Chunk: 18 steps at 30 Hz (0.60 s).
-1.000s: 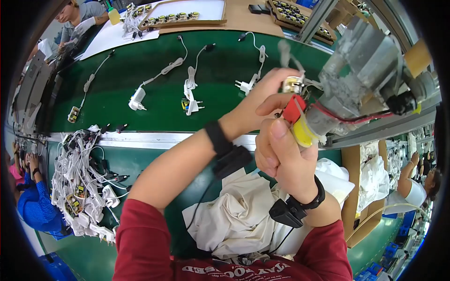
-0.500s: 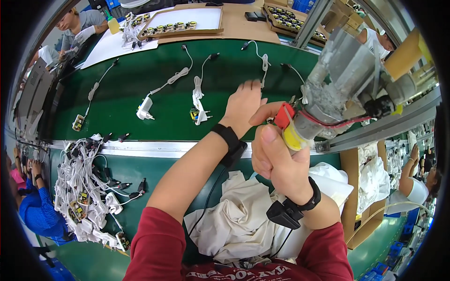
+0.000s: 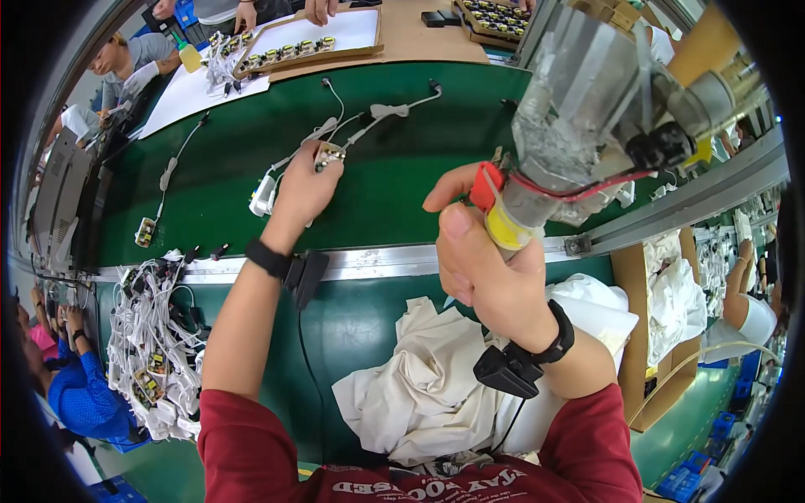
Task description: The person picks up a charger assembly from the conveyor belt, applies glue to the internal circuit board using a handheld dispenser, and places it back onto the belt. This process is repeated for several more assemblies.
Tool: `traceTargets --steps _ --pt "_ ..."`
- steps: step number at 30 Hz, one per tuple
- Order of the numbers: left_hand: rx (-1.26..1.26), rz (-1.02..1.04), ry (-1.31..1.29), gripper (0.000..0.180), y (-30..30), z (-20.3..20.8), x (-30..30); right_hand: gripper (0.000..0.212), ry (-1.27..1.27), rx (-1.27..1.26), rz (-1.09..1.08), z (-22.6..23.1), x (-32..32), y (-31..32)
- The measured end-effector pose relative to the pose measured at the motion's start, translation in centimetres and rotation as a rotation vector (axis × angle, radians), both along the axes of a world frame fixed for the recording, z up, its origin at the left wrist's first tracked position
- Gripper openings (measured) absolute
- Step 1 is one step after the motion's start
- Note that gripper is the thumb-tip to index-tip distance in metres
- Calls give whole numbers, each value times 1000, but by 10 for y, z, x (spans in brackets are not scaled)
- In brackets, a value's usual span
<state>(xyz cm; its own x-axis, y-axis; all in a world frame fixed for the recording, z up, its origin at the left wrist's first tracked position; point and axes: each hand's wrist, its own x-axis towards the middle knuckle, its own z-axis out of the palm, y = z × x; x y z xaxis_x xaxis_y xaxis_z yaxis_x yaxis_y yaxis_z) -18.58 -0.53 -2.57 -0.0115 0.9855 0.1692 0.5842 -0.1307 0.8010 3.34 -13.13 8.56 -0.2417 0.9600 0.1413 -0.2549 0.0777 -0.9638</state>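
Observation:
My left hand (image 3: 306, 191) reaches over the green belt (image 3: 419, 193), its fingers closed around a small adapter circuit board (image 3: 329, 156). A white cable (image 3: 390, 111) trails from beside that hand to a black plug near the far edge. Partly behind the hand lies a white plug adapter (image 3: 264, 194) with its cable. My right hand (image 3: 495, 272) is curled around a grey tube-shaped tool (image 3: 521, 205) with a yellow band and a red piece, its index finger reaching behind it. The tool's wires run toward a bulky, clear-wrapped fixture (image 3: 579, 101).
A heap of white cables and boards (image 3: 159, 344) sits at the near left. White cloth (image 3: 419, 386) is bunched before me, beside a cardboard box (image 3: 629, 327). A metal rail (image 3: 369, 261) edges the belt. Trays of boards (image 3: 314, 46) and co-workers' hands are at the back.
My left hand has moved left across the belt, with a circuit board now in its grip and a cable trailing. The right hand keeps its hold. Co-workers' hands have appeared at the far trays.

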Motion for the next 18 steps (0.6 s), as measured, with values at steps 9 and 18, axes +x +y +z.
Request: traceTargets --steps 9,18 --pt "-789 -446 -1183 34 -116 -9 89 24 -25 57 -123 -17 20 23" --pt "-852 -713 -1171 39 -135 -31 99 10 128 34 -159 -39 17 34"
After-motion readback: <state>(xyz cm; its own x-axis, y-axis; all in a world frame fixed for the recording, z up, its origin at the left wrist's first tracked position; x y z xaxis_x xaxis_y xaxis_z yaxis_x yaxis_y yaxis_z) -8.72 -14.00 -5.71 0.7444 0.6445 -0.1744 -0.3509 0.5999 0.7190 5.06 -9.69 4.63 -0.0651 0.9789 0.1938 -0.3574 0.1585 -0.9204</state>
